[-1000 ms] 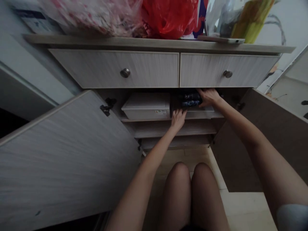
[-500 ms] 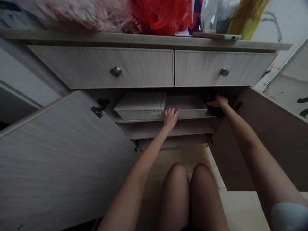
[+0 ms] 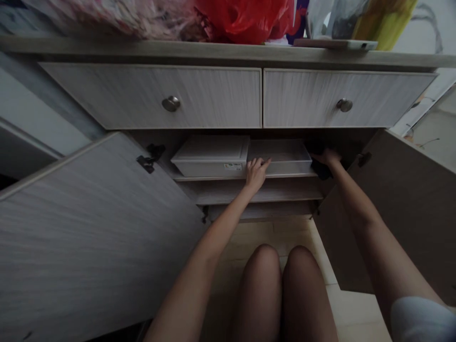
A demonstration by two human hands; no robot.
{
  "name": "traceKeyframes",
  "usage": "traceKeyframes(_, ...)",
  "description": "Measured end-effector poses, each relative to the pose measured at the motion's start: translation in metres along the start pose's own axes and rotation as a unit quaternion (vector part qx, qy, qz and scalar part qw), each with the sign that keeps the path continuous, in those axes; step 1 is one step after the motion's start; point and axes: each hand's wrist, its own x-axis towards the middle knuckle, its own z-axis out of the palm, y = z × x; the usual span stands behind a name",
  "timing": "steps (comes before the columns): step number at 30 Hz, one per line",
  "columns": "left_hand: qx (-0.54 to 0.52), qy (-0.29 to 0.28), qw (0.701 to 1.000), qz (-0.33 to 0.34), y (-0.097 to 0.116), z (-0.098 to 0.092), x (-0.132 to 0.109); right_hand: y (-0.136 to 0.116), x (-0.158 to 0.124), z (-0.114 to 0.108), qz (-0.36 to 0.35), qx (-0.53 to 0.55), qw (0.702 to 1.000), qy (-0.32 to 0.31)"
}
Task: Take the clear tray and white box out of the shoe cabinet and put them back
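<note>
On the upper shelf inside the cabinet sit a lidded white box (image 3: 213,148) with a small label and, right of it, a shallow translucent tray (image 3: 288,167). My left hand (image 3: 256,172) is at the front edge where the two meet, fingers curled over the tray's rim. At the shelf's right end, my right hand (image 3: 327,157) is closed on a dark, soft-looking item (image 3: 321,170), whose shape is hard to make out in the shadow.
Two open cabinet doors (image 3: 89,237) (image 3: 392,213) flank my arms. Above are two closed drawers with round knobs (image 3: 171,103) (image 3: 344,105). Plastic bags (image 3: 245,21) and a flat device (image 3: 335,44) lie on the top. My knees are below.
The dark item and my right hand are a little lower and nearer the tray's right side. The view has shifted slightly. My left hand stays at the tray's rim.
</note>
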Motion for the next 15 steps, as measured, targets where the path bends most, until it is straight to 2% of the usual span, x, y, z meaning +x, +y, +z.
traceKeyframes(2, 0.006, 0.001, 1.0, -0.001, 0.001, 0.0, -0.001, 0.001, -0.022, 0.001, 0.009, 0.007, 1.0, 0.005)
traceKeyframes(5, 0.007, 0.005, 1.0, 0.0, 0.001, 0.002, -0.001, 0.009, -0.058, 0.012, -0.03, -0.004, 1.0, -0.003)
traceKeyframes(8, -0.001, 0.007, 1.0, -0.001, 0.001, 0.003, 0.001, 0.013, -0.077, 0.024, -0.042, -0.016, 0.999, 0.011)
traceKeyframes(10, -0.006, 0.006, 1.0, -0.002, 0.001, 0.003, 0.003, 0.01, -0.076, 0.029, -0.03, -0.016, 0.999, 0.023)
traceKeyframes(15, 0.001, 0.0, 1.0, -0.005, 0.002, 0.001, 0.007, -0.008, -0.053, 0.033, 0.012, -0.002, 1.0, 0.024)
